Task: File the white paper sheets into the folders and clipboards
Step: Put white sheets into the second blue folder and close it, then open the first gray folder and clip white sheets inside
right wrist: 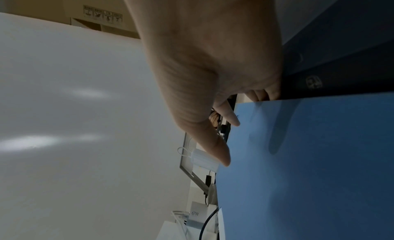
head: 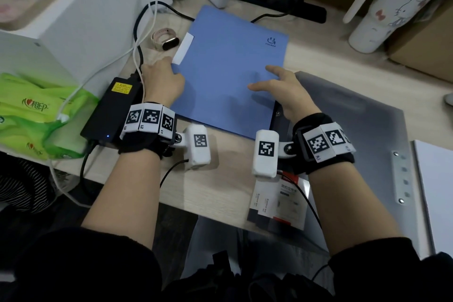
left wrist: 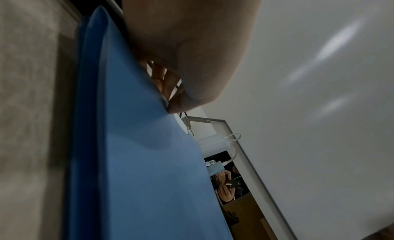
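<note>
Lying closed on desk, blue folder [head: 228, 71]; contents hidden. Left hand [head: 163, 81] grips folder's left edge; right hand [head: 282, 91] hovers spread above. Grey clipboard [head: 355, 130] right of folder.

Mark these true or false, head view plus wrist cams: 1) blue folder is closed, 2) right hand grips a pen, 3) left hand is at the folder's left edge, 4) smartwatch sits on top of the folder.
1) The blue folder lies closed on the desk: true.
2) False: the right hand holds nothing, fingers spread over the cover.
3) The left hand is at the folder's left edge: true.
4) False: the smartwatch lies on the desk left of the folder.
</note>
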{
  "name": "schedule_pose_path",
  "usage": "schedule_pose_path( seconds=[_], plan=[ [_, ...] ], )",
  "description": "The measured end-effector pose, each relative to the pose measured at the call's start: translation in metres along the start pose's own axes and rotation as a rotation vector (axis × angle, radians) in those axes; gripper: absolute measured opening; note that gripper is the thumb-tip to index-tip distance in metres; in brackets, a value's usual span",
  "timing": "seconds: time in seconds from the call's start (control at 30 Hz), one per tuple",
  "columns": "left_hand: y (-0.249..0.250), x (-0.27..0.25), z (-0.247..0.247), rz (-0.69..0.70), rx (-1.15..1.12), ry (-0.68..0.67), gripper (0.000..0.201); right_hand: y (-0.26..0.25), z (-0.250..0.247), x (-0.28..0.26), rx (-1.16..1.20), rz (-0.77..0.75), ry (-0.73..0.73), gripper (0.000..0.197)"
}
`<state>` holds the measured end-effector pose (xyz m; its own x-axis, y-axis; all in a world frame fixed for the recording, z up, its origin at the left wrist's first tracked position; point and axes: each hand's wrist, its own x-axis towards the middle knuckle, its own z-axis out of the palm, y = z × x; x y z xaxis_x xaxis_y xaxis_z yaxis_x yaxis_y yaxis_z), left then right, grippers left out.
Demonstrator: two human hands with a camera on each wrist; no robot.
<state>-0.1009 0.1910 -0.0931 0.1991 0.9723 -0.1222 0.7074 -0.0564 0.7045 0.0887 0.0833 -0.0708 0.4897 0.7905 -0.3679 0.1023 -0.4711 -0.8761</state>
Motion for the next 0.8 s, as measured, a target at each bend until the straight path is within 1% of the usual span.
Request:
schedule_pose_path(
  seconds=[0.07,0.17,0.27,0.3,0.37,0.43,0.47,0.5,0.53,0.57,0.67,0.8],
  plan=[
    [0.003,-0.006,-0.001,-0.027,0.05,-0.022,0.038,-0.001,-0.002,-0.004,0.016,-0.002,-0.009,0.073],
    [0.006,-0.014,-0.003,-0.044,0.084,-0.024,0.04,-0.001,-0.003,-0.012,0.035,-0.008,-0.022,0.071],
    [0.014,-0.026,-0.005,-0.007,0.132,-0.043,0.042,-0.002,-0.007,-0.022,0.039,-0.025,-0.027,0.067],
    [0.019,-0.03,-0.004,0.022,0.13,-0.053,0.038,-0.002,-0.009,-0.026,0.035,-0.037,-0.03,0.065],
    [0.028,-0.041,-0.004,0.064,0.088,-0.088,0.019,-0.003,-0.013,-0.035,0.027,-0.071,-0.032,0.059],
    [0.038,-0.053,-0.003,0.095,0.017,-0.132,0.021,-0.002,-0.02,-0.046,0.027,-0.113,-0.032,0.051],
    [0.041,-0.058,-0.001,0.111,-0.024,-0.154,0.026,-0.002,-0.024,-0.051,0.029,-0.13,-0.038,0.047],
    [0.045,-0.064,0.0,0.122,-0.05,-0.172,0.04,-0.001,-0.027,-0.056,0.033,-0.144,-0.044,0.044],
    [0.049,-0.071,0.001,0.129,-0.068,-0.19,0.047,0.001,-0.03,-0.062,0.039,-0.158,-0.047,0.04],
    [0.053,-0.079,0.004,0.145,-0.088,-0.205,0.049,0.003,-0.034,-0.068,0.046,-0.173,-0.045,0.037],
    [0.065,-0.103,0.012,0.192,-0.176,-0.244,0.045,0.011,-0.046,-0.086,0.083,-0.213,-0.015,0.033],
    [0.079,-0.137,0.027,0.205,-0.294,-0.321,0.039,0.021,-0.066,-0.111,0.085,-0.264,0.036,0.026]
  ],
)
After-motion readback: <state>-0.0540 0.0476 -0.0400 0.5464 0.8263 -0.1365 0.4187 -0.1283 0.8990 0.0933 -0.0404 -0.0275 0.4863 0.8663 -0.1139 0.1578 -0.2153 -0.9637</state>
